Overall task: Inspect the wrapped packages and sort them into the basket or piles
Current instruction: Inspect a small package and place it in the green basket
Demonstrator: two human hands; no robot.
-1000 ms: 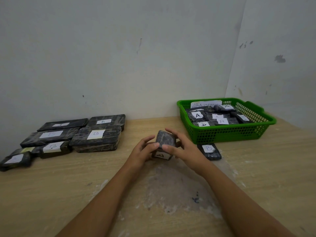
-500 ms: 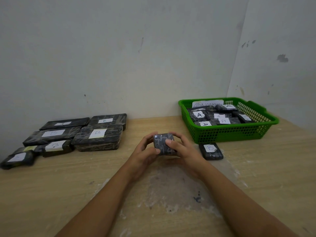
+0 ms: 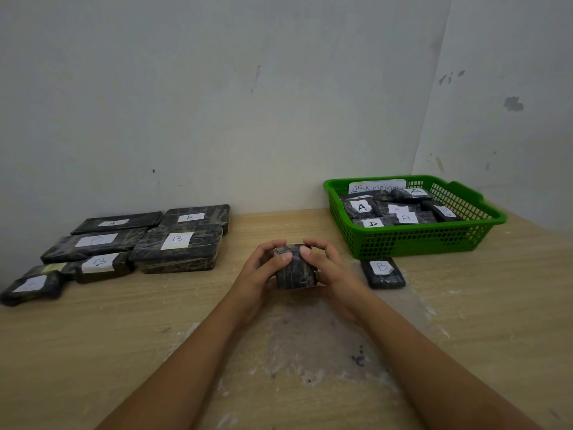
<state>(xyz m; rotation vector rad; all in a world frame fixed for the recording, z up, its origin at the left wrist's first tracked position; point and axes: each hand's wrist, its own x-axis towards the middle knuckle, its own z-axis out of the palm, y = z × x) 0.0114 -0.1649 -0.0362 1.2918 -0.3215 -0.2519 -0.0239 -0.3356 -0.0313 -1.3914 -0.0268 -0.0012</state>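
Observation:
A small dark wrapped package (image 3: 296, 273) is held over the middle of the wooden table (image 3: 124, 336). My left hand (image 3: 262, 274) grips its left side and my right hand (image 3: 333, 271) grips its right side, fingers curled over the top. No label shows on the face turned to me. A green basket (image 3: 415, 240) at the back right holds several dark packages labelled A. A pile of dark packages (image 3: 176, 249), most labelled B, lies at the back left.
One small package labelled B (image 3: 383, 273) lies on the table just in front of the basket, right of my right hand. A paper sign (image 3: 376, 187) leans inside the basket's far wall. White walls close the back and right.
The package has been turned in both hands: its white label, facing me a second ago, is now out of sight. My hands stayed at the table's middle.

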